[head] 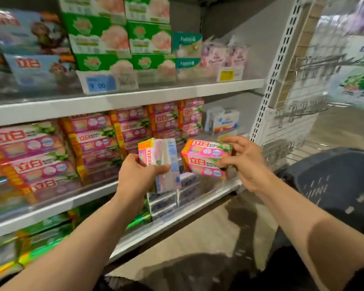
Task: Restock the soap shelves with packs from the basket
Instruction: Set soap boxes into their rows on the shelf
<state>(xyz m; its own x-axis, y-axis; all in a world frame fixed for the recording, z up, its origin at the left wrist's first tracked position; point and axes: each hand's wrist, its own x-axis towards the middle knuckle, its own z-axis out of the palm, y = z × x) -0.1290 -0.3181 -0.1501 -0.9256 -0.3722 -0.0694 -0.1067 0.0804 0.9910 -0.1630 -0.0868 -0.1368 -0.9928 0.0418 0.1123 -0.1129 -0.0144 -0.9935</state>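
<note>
Both forearms reach in from the bottom edge toward the shelving, each hand clamped on a soap pack in front of the middle shelf (135, 208). Left hand (137, 175) grips the left pack (159, 153) from below and behind, thumb across its lower face; this pack stands on end, tilted a little, with its pale back and barcode side turned toward the camera. Right hand (247, 162) pinches the right pack (205, 157) by its right end, fingers above and thumb below, so the pack lies roughly level with its pink front and red lettering showing. A small gap separates the two packs, and both are held in the air just in front of the shelf's lip, touching nothing else. Behind and to the left, pink stacks (93, 141) of the same soap fill the middle shelf several layers high, running back toward a white and blue box (226, 119) at the far right. Below the left pack sit pale wrapped packs (177, 196) at the shelf's front edge. Green boxes (118, 36) are piled on the upper shelf above a blue price tag (101, 84). Green packs (44, 236) lie on the lowest shelf. To the right, beside the right forearm, stands the dark basket (332, 185); its contents cannot be made out.
</note>
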